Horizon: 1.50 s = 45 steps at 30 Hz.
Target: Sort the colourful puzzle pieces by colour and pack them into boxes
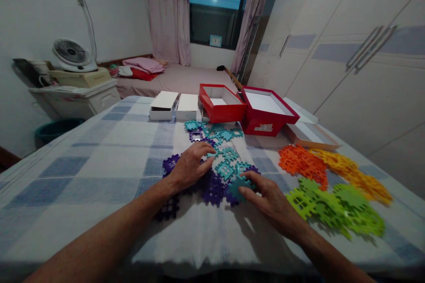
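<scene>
Flat plastic interlocking tiles lie on a blue-checked tablecloth (99, 163). My left hand (191, 166) rests palm down on the purple tiles (212, 188), fingers stretched toward a teal tile (226, 169). My right hand (268, 199) lies over the mixed pile, its fingertips pinching a teal tile (241, 183) at the edge of the purple ones. More teal tiles (215, 132) spread toward the boxes.
Orange tiles (300, 163), yellow tiles (358, 172) and green tiles (335, 208) lie at the right. Two red boxes (222, 104) (267, 117), white boxes (172, 106) and a flat lid (310, 137) stand at the table's far side. A fan (71, 55) and bed are behind.
</scene>
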{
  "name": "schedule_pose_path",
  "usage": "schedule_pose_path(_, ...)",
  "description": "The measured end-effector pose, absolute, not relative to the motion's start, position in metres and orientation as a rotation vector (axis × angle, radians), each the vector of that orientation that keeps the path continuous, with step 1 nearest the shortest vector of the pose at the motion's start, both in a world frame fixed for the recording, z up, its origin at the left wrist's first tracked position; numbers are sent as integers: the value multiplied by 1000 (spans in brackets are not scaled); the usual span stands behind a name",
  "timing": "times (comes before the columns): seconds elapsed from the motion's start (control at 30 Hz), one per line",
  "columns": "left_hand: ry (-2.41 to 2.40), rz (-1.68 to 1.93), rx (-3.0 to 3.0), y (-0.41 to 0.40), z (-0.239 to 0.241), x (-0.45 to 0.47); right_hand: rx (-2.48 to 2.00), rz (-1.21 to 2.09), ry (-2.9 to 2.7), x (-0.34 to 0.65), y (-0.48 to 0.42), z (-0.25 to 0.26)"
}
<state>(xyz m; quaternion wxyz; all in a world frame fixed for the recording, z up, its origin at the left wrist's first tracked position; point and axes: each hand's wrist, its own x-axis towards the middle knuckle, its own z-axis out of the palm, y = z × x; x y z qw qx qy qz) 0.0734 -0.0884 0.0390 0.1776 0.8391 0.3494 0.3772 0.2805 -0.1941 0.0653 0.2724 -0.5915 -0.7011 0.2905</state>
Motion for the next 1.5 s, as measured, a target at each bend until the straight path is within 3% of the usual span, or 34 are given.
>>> schedule_pose_path(0.13, 1151, 1218, 2288, -75, 42, 57, -1475, 845, -1907, 254, -191, 65)
schedule_pose_path(0.3, 1214, 1193, 2317, -69, 36, 47, -1501, 659, -1861, 257, -142, 73)
schedule_pose_path(0.53, 1347, 1094, 2374, -54, 27, 34, -1939, -14, -2033, 301, -109, 76)
schedule_pose_path(0.7, 1421, 1041, 2348, -48, 24, 25, -2020, 261, -2210, 311, -163, 58)
schedule_pose_path(0.9, 1534, 1140, 2151, -44, 32, 16, -1952, 144, -1928, 327, -179, 33)
schedule_pose_path(1.03, 1593, 1194, 1954, -37, 30, 8, -1782, 184, -1860, 311, -185, 41)
schedule_pose_path(1.2, 1616, 1121, 1990, -36, 21, 9, -1543, 496, -2057, 266, -192, 53)
schedule_pose_path(1.5, 1622, 1015, 2091, -39, 18, 15, -1862, 125, -2254, 316, -139, 36)
